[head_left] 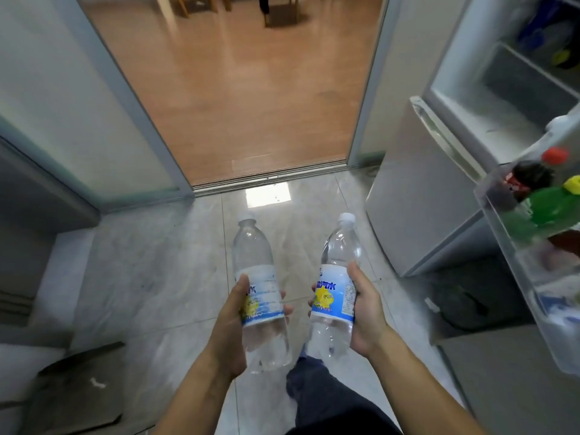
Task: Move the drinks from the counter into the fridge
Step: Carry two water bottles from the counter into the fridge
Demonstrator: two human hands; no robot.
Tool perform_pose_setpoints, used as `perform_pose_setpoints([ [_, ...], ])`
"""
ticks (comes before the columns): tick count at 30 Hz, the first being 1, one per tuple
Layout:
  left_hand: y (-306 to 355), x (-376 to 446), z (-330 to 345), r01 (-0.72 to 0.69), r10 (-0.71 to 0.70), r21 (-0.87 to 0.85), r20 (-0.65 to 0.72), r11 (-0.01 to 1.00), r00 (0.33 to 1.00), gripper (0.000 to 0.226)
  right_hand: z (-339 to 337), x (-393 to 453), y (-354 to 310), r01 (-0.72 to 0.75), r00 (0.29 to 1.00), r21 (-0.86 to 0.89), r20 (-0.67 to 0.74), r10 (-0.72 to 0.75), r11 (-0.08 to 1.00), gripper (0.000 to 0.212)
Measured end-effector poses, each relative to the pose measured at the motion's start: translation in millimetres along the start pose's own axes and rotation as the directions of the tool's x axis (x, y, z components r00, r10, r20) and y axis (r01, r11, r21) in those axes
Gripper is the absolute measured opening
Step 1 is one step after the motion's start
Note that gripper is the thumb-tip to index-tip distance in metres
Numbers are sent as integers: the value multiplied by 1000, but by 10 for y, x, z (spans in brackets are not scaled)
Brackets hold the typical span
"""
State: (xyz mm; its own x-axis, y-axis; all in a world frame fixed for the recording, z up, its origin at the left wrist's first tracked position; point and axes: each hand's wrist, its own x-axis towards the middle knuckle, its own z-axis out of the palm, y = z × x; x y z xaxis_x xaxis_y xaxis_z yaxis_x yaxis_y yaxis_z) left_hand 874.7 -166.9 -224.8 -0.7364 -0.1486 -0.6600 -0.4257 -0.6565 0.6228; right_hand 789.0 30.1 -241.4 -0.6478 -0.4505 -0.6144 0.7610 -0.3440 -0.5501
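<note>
Clear plastic bottles, one per hand. Left hand (230, 324) wraps the left bottle (259, 290) at label height, thumb on the near side, fingertips showing past the far edge of the label. Right hand (364, 312) wraps the right bottle (337, 284) the same way, thumb up along the label's right edge. Both bottles: white caps, clear liquid, white-and-blue labels with a yellow patch. Caps tilt away from the person, toward the doorway. Bottles are near each other, not touching, held in the air over the grey tiled floor (175, 255).

Forearms come in from the bottom edge. Dark trouser leg (326, 390) shows between them.

Fridge (439, 189) stands to the right, silver body. Upper door is open; door shelf (514, 246) at the right edge is a clear plastic bin. It holds a dark cola bottle (527, 177) with a red cap and a green bottle (552, 205) with a yellow cap, both leaning. More items lower in that bin, too blurred to identify. Interior compartment (518, 86) is visible at the top right, with blue and yellow shapes on a shelf, blurred.

Ahead: open doorway with a metal threshold track (270, 180), wooden floor (244, 89) beyond, furniture legs at the top edge. Frosted sliding panel (78, 105) on the left. Flattened brown cardboard (75, 390) on the floor at the bottom left.
</note>
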Motion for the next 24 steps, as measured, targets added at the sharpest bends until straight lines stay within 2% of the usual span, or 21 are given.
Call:
perform_pose_setpoints([
  [3, 375, 391, 239, 18, -18, 9, 18, 1000, 1000, 73, 95, 371, -421, -9, 1000, -10, -14, 8, 1000, 58],
  [7, 796, 909, 557, 57, -59, 24, 70, 998, 996, 65, 125, 810, -946, 51, 995, -29, -82, -53, 998, 64],
  [13, 1241, 1683, 975, 124, -124, 8, 142, 992, 982, 58, 66, 1313, -1506, 122, 983, 58, -148, -112, 991, 60],
  [16, 1431, 2107, 1140, 146, -157, 74, 173, 986, 972, 54, 40, 1551, -1723, 168, 966, 91, -214, -145, 982, 58],
  [19, 1642, 2540, 1335, 164, -193, 158, 191, 974, 962, 59, 24, 1798, -1930, 199, 940, 94, -300, -163, 975, 69],
  [24, 2160, 3205, 1797, 96, -222, 421, 260, 902, 940, 61, 128, 2187, -2350, 292, 872, 117, -439, -214, 949, 78],
])
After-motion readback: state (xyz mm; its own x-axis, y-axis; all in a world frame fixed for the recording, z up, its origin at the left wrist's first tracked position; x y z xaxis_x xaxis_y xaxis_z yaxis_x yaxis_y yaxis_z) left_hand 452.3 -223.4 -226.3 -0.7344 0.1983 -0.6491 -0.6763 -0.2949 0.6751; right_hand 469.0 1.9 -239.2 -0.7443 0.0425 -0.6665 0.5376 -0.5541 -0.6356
